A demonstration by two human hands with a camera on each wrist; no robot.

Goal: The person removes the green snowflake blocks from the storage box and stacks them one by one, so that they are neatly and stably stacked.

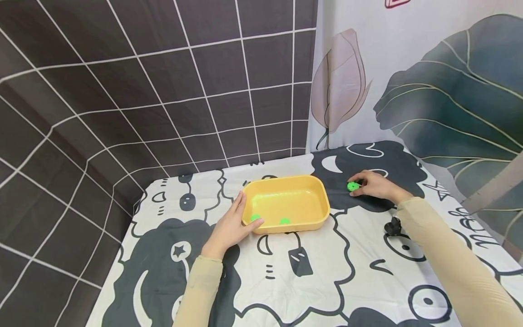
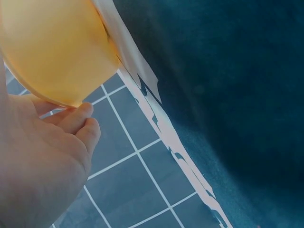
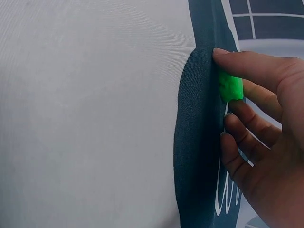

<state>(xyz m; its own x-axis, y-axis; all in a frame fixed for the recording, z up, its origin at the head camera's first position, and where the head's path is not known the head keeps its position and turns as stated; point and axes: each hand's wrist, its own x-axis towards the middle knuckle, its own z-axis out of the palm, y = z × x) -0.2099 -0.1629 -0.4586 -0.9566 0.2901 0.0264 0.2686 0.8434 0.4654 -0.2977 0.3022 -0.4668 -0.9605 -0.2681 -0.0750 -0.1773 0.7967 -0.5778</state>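
Observation:
A yellow rectangular tray [image 1: 286,200] with rounded corners lies on the patterned cloth in the head view. My left hand [image 1: 230,225] grips its left end, thumb over the near rim and fingers along the outer side. Inside the tray are two small bright green pieces, one green piece [image 1: 255,217] beside the thumb and another green piece [image 1: 284,221] by the near wall. To the right of the tray, my right hand [image 1: 376,185] pinches a small round green piece [image 1: 353,186] between thumb and fingers, low over a dark patch of cloth. The right wrist view shows this green piece [image 3: 231,87] partly covered by the thumb.
The cloth [image 1: 294,290] carries black-and-white cartoon figures. Behind it hangs a dark grid-patterned curtain [image 1: 163,91], with a pale leaf-and-flower curtain [image 1: 367,54] at the back right. A black wrist strap piece [image 1: 393,227] shows by the right forearm.

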